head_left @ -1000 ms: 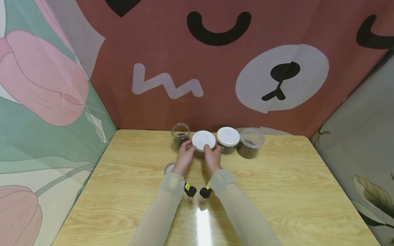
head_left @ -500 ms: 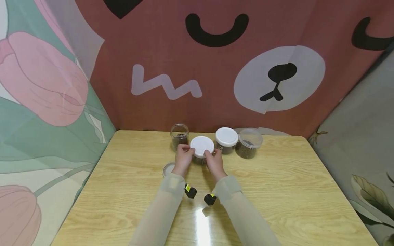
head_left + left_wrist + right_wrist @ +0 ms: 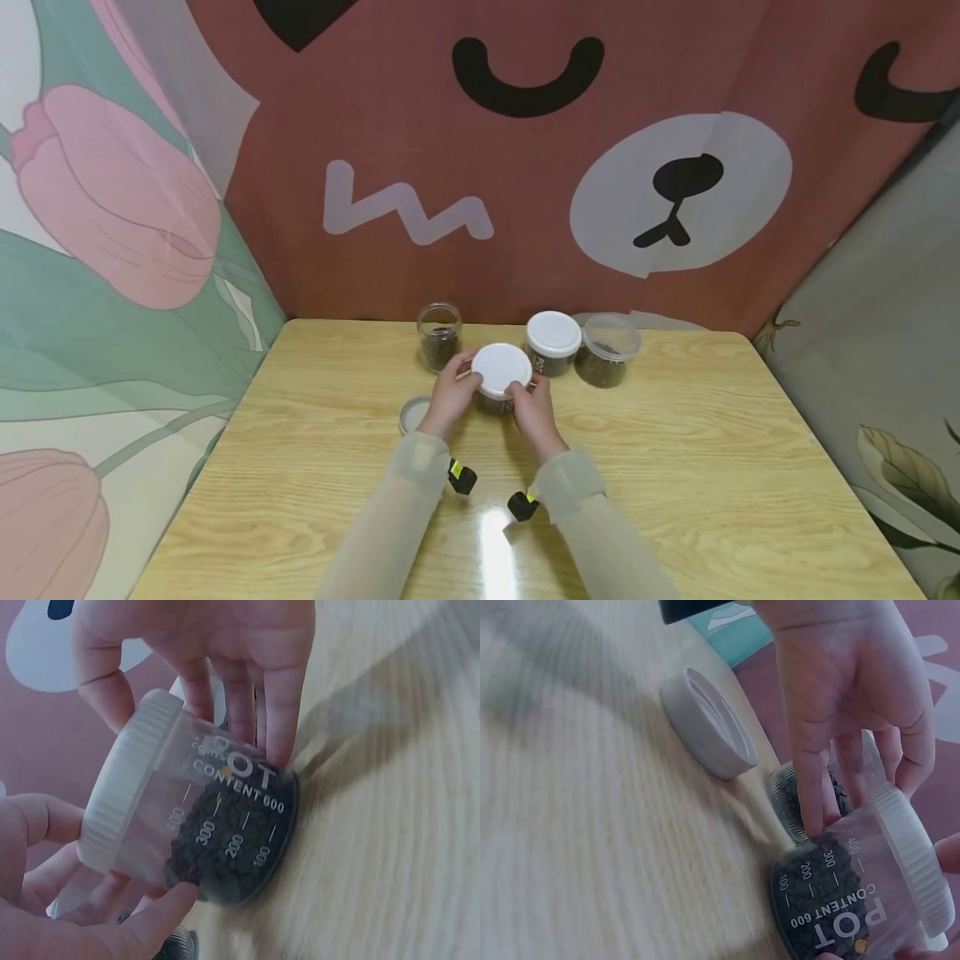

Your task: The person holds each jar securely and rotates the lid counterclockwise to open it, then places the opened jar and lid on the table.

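Observation:
A clear plastic jar point(image 3: 495, 406) with a white ribbed screw lid point(image 3: 502, 367) is held between both hands. Dark, lumpy pieces fill its lower part, and white lettering and a measuring scale run down its side in the left wrist view. My left hand point(image 3: 448, 400) grips the jar from its left, thumb up at the lid's edge. From the other side my right hand point(image 3: 536, 417) holds it the same way, fingers along the wall and thumb on the lid. Just beside my left wrist lies a loose lid point(image 3: 709, 724), partly covered in the head view.
Behind my left hand stands an open jar point(image 3: 438, 343) with dark contents. To the back right are a white-lidded jar point(image 3: 553, 333) and a jar with a translucent top point(image 3: 609, 354). A printed cloth point(image 3: 420, 275) rises behind the wooden table point(image 3: 712, 467).
Both hands have brought the white-lidded jar toward the person, out of the row along the back. The other jars and the loose lid have stayed in place.

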`<action>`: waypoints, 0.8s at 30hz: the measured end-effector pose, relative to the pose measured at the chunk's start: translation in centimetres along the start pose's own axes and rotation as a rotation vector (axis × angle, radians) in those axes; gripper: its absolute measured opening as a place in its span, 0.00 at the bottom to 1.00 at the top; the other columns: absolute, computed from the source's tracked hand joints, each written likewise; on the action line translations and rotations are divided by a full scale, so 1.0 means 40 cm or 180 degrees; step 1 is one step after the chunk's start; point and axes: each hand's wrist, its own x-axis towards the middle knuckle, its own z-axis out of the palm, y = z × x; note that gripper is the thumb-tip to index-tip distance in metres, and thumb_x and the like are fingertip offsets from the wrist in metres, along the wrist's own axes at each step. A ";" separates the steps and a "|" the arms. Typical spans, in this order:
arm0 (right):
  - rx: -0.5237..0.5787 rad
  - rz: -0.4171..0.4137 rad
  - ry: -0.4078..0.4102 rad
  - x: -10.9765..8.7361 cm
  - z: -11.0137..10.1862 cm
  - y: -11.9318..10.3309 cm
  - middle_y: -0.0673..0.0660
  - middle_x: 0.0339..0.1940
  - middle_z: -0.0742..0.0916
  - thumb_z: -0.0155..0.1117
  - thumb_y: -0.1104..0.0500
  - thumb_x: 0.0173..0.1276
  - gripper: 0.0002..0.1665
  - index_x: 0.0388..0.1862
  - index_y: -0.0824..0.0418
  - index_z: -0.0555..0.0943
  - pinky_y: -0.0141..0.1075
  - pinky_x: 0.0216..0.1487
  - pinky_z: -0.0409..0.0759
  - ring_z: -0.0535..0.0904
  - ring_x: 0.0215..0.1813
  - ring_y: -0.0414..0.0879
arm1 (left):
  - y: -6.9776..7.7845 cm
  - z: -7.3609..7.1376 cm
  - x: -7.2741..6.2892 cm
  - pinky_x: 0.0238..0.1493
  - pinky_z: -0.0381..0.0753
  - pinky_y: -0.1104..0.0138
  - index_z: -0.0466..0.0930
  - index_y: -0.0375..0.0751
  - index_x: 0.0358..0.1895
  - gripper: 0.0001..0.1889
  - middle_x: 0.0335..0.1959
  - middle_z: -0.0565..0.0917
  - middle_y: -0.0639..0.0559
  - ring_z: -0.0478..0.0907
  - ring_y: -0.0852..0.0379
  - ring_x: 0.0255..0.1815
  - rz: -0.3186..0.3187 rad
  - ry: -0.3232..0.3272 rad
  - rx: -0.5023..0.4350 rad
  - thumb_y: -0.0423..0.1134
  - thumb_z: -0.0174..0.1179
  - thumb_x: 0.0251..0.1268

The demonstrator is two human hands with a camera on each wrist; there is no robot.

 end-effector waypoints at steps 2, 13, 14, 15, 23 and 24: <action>-0.0039 -0.0022 -0.0002 -0.009 -0.006 0.001 0.69 0.59 0.74 0.55 0.61 0.61 0.38 0.70 0.73 0.60 0.44 0.58 0.74 0.72 0.56 0.55 | -0.001 -0.002 -0.007 0.52 0.83 0.56 0.72 0.34 0.69 0.28 0.62 0.77 0.33 0.79 0.41 0.58 -0.0028 -0.0070 -0.0006 0.26 0.54 0.63; -0.0301 -0.0140 -0.0117 -0.057 -0.042 0.023 0.66 0.48 0.78 0.58 0.61 0.63 0.37 0.69 0.74 0.61 0.31 0.38 0.74 0.75 0.44 0.50 | -0.012 -0.025 -0.040 0.42 0.84 0.60 0.75 0.32 0.64 0.25 0.56 0.79 0.31 0.78 0.52 0.45 0.0011 -0.0407 -0.0033 0.29 0.57 0.61; -0.0321 -0.0163 -0.0106 -0.062 -0.044 0.024 0.66 0.48 0.78 0.58 0.61 0.63 0.37 0.68 0.74 0.62 0.31 0.37 0.74 0.75 0.44 0.50 | -0.013 -0.027 -0.042 0.42 0.84 0.61 0.75 0.33 0.64 0.25 0.55 0.79 0.32 0.78 0.53 0.45 0.0024 -0.0431 -0.0035 0.29 0.57 0.61; -0.0346 -0.0204 -0.0089 -0.066 -0.045 0.025 0.65 0.47 0.78 0.59 0.61 0.63 0.36 0.67 0.75 0.62 0.30 0.38 0.74 0.75 0.44 0.50 | -0.012 -0.029 -0.045 0.43 0.84 0.61 0.76 0.34 0.64 0.24 0.55 0.79 0.33 0.78 0.53 0.45 0.0023 -0.0462 -0.0048 0.30 0.57 0.62; -0.0395 -0.0345 0.0027 -0.106 -0.055 0.035 0.66 0.47 0.76 0.62 0.61 0.61 0.33 0.61 0.75 0.63 0.32 0.36 0.76 0.75 0.43 0.51 | -0.004 -0.041 -0.055 0.56 0.82 0.49 0.73 0.36 0.68 0.25 0.61 0.76 0.33 0.78 0.47 0.55 -0.0273 -0.0681 -0.0039 0.29 0.56 0.67; -0.0402 -0.0361 0.0042 -0.110 -0.056 0.038 0.66 0.46 0.76 0.62 0.61 0.61 0.33 0.61 0.74 0.63 0.32 0.36 0.76 0.75 0.43 0.50 | -0.003 -0.043 -0.057 0.56 0.82 0.48 0.72 0.35 0.69 0.25 0.62 0.76 0.33 0.77 0.46 0.55 -0.0285 -0.0713 -0.0029 0.28 0.56 0.68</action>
